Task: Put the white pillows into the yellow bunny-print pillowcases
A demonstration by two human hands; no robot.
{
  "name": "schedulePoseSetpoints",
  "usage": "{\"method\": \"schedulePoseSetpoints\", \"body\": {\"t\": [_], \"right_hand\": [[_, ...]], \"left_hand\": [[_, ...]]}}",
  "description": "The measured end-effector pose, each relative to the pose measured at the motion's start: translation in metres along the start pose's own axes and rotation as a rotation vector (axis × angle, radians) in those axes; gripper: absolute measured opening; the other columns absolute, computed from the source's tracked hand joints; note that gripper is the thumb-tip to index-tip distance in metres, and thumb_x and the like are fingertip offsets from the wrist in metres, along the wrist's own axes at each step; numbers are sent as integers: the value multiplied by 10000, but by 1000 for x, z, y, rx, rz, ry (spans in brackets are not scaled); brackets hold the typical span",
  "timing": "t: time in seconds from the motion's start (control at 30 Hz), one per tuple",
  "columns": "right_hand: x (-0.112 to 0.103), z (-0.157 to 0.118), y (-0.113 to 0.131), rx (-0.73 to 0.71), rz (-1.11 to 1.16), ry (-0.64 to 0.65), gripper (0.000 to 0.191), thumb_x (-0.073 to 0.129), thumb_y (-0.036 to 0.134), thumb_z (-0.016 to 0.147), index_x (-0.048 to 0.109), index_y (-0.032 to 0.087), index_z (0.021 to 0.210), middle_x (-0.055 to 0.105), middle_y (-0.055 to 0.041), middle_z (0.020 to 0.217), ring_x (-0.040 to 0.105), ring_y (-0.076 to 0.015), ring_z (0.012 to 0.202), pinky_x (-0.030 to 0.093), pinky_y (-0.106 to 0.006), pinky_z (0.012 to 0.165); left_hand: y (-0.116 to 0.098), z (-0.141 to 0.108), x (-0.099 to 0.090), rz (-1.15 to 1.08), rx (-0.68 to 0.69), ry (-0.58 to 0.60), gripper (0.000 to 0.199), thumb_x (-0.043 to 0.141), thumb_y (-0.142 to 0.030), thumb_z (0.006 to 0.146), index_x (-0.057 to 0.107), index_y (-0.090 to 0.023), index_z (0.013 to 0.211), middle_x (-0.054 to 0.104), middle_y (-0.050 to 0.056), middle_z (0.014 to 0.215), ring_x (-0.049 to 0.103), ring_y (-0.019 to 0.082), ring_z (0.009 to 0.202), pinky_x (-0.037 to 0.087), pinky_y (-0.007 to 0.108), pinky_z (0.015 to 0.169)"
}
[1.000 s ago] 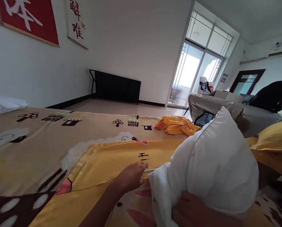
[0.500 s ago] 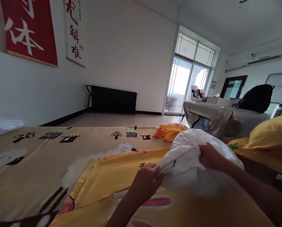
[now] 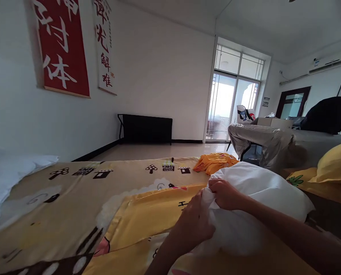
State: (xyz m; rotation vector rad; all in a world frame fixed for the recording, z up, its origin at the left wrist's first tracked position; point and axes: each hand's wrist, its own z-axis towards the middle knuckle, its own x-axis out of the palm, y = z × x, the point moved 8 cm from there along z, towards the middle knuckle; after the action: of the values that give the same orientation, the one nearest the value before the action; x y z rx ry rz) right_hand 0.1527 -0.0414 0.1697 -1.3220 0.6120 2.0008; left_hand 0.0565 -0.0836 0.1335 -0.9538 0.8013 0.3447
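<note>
A plump white pillow [image 3: 263, 191] lies on the right, over a flat yellow cloth [image 3: 144, 210] with printed figures that looks like a pillowcase. My left hand [image 3: 195, 221] is closed on the pillow's near left edge, its fingertips partly hidden. Right beside it, my right hand [image 3: 226, 194] grips the same bunched end from above. The two hands almost touch. Beneath everything spreads a beige sheet [image 3: 73, 206] printed with sheep, mushrooms and houses.
Crumpled orange cloth [image 3: 214, 163] sits beyond the pillow. A yellow pillow [image 3: 338, 164] is at the far right, and another white pillow [image 3: 18, 168] at the left edge. Further back stand a plastic-covered table [image 3: 253, 133], a black bag [image 3: 326, 114] and a black folded frame [image 3: 147, 130].
My right hand has moved left along the pillow's edge to meet my left hand, and the stretched white fabric between them is now bunched. The view has turned slightly left and up.
</note>
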Motion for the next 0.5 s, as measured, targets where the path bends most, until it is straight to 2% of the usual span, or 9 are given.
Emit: {"method": "schedulePoseSetpoints", "body": {"t": [0.07,0.13,0.2,0.23,0.3,0.37,0.43,0.5], "right_hand": [[6,0,4,-18,8,10,136,460,39,574,477,173,553,532,-11,662,476,-126,664,326,-241,607],[10,-3,8,-38,9,24,135,464,40,563,490,172,578,547,-13,690,487,-133,699,346,-246,646],[11,-9,11,-36,5,41,139,470,39,559,493,171,594,559,-18,719,494,-144,732,366,-261,691],[9,-13,13,-28,5,51,142,475,38,569,503,172,610,566,-20,735,498,-150,749,375,-274,718],[0,-22,17,-11,34,64,164,495,46,617,558,174,700,590,-29,804,516,-166,814,390,-307,791],[-15,-32,24,8,122,59,248,527,93,699,597,186,918,612,-42,944,534,-176,906,400,-329,857],[-33,-44,32,50,220,40,392,544,167,772,525,214,1161,601,-49,1083,550,-170,961,422,-323,881],[-47,-56,39,80,220,17,470,544,215,807,451,243,1267,582,-54,1164,559,-172,1002,444,-318,883]], "left_hand": [[1,4,3,31,-63,-89,659,614,-280,654,418,-148,1269,521,135,1276,476,285,1174,386,406,987],[6,7,7,69,-115,-154,376,559,-295,723,520,-152,1069,592,117,1088,540,268,1026,435,388,874],[8,7,11,108,-86,-188,144,479,-253,779,538,-173,883,600,90,944,555,238,909,441,346,774],[7,7,12,129,-51,-204,93,454,-222,786,532,-182,818,595,79,900,551,224,870,431,328,742],[5,6,10,136,16,-238,97,437,-172,773,524,-191,734,584,63,849,539,203,826,409,304,711],[8,6,5,53,40,-272,113,447,-158,749,527,-189,676,578,50,811,531,183,791,396,285,692],[17,8,-1,-108,23,-301,132,463,-189,740,556,-182,647,581,37,771,530,165,753,397,272,678],[33,13,-4,-298,-26,-329,149,495,-246,726,615,-176,674,609,28,764,542,163,740,412,267,676]]}}
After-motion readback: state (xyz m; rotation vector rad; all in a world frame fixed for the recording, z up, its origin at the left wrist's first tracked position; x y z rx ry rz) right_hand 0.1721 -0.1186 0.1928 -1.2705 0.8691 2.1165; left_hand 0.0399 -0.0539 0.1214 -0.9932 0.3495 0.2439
